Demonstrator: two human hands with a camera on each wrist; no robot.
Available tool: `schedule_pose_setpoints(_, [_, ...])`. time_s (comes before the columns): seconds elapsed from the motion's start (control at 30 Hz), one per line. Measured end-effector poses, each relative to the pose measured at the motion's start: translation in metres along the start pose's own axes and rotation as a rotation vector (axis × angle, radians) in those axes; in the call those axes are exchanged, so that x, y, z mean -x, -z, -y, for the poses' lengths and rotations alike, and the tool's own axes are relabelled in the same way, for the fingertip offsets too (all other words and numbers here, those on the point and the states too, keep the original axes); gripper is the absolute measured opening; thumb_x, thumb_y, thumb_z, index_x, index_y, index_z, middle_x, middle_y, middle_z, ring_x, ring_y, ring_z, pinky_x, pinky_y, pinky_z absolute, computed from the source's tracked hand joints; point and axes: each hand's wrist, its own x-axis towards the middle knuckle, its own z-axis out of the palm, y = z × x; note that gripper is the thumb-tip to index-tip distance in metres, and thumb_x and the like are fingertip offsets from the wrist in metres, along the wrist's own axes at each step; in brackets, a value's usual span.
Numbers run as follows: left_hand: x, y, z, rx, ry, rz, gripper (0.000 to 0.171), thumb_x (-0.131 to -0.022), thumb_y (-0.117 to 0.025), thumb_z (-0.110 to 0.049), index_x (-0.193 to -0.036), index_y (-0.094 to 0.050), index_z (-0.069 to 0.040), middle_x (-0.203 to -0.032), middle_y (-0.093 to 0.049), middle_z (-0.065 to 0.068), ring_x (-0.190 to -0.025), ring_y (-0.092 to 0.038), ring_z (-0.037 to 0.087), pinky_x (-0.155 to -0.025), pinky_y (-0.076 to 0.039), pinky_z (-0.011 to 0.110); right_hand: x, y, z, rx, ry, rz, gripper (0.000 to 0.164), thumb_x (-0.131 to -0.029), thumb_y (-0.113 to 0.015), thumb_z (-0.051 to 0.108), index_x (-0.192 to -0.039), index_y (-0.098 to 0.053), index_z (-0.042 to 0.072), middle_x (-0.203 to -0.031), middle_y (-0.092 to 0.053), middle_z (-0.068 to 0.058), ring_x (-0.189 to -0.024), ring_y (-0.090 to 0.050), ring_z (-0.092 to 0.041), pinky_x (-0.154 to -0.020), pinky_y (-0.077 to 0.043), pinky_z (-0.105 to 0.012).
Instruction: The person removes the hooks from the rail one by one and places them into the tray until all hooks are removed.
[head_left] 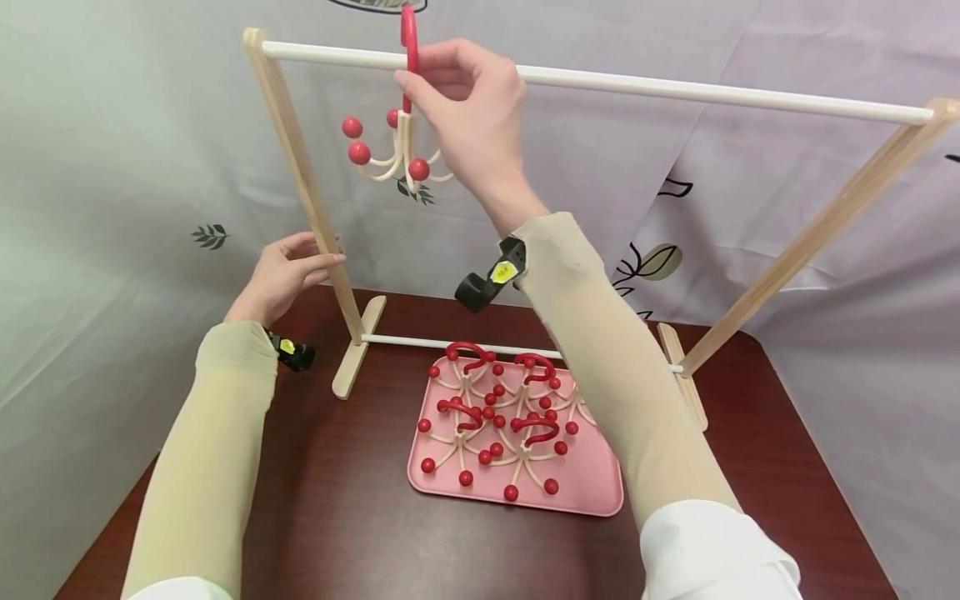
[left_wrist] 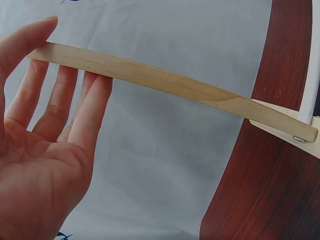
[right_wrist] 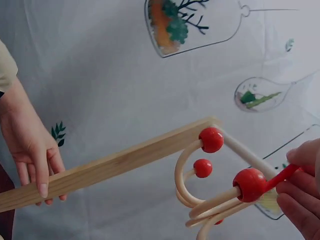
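My right hand [head_left: 483, 117] pinches the red hook of a multi-arm hanger [head_left: 405, 137] between thumb and fingers, at the height of the white top rail [head_left: 675, 90]. Its hook top rises above the rail, near the rail's left end. Cream curved arms tipped with red balls hang below; the right wrist view shows a red ball [right_wrist: 251, 185] close up. Whether the hook bears on the rail, I cannot tell. Lower down, my left hand [head_left: 279, 271] holds the stand's left wooden post [left_wrist: 145, 75], thumb on one side and fingers on the other.
A pink tray [head_left: 585, 487] on the dark wooden table [head_left: 337, 500] bears several similar hangers with red hooks, partly hidden by my right forearm. The stand's right post [head_left: 817, 242] and lower white rail [head_left: 420, 342] stand behind it. A printed cloth [head_left: 600, 167] hangs at the back.
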Motion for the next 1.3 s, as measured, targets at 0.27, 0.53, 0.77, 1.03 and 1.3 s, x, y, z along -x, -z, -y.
schedule_pose_setpoints(0.27, [0.0,0.002,0.0,0.022,-0.003,0.013,0.044,-0.079,-0.076,-0.01,-0.121,-0.062,-0.007,-0.116,-0.061,0.011,-0.101,-0.061,0.018,-0.079,-0.052,0.024,0.014,0.027,0.015,-0.093,-0.018,-0.035,0.014,-0.079,-0.075,0.004,-0.092,-0.07,0.001,-0.085,-0.068,-0.007,-0.078,-0.064,-0.016,-0.075,-0.05,-0.023])
schedule_pose_setpoints(0.53, [0.001,0.006,-0.001,0.042,0.0,0.014,0.044,-0.08,-0.076,-0.008,-0.121,-0.061,-0.007,-0.113,-0.063,0.008,-0.1,-0.061,0.017,-0.079,-0.052,0.024,0.036,0.053,0.005,-0.094,-0.019,-0.004,0.011,-0.079,-0.075,0.003,-0.09,-0.071,0.003,-0.086,-0.068,-0.009,-0.081,-0.066,-0.02,-0.081,-0.049,-0.027])
schedule_pose_setpoints(0.77, [0.002,0.007,-0.001,0.048,0.001,0.008,0.043,-0.081,-0.075,-0.006,-0.121,-0.061,-0.007,-0.116,-0.061,0.009,-0.101,-0.061,0.018,-0.079,-0.052,0.025,0.059,0.077,-0.009,-0.008,-0.061,0.044,0.016,-0.081,-0.075,0.011,-0.095,-0.071,0.006,-0.089,-0.07,-0.008,-0.084,-0.066,-0.021,-0.073,-0.05,-0.03])
schedule_pose_setpoints(1.03, [0.002,0.006,-0.001,0.021,0.001,0.002,0.044,-0.08,-0.075,-0.009,-0.122,-0.061,-0.008,-0.119,-0.059,0.012,-0.102,-0.06,0.018,-0.079,-0.052,0.024,0.087,0.102,-0.033,0.046,-0.088,0.055,0.02,-0.08,-0.077,0.015,-0.098,-0.071,0.006,-0.091,-0.069,-0.009,-0.08,-0.065,-0.023,-0.069,-0.051,-0.03])
schedule_pose_setpoints(1.3, [0.002,0.004,0.001,0.046,0.005,0.011,0.044,-0.08,-0.076,-0.008,-0.121,-0.061,-0.007,-0.115,-0.061,0.011,-0.101,-0.061,0.018,-0.08,-0.052,0.025,0.134,0.13,-0.049,0.078,-0.128,0.074,0.023,-0.079,-0.077,0.01,-0.096,-0.068,-0.003,-0.088,-0.069,-0.013,-0.079,-0.067,-0.023,-0.068,-0.053,-0.026])
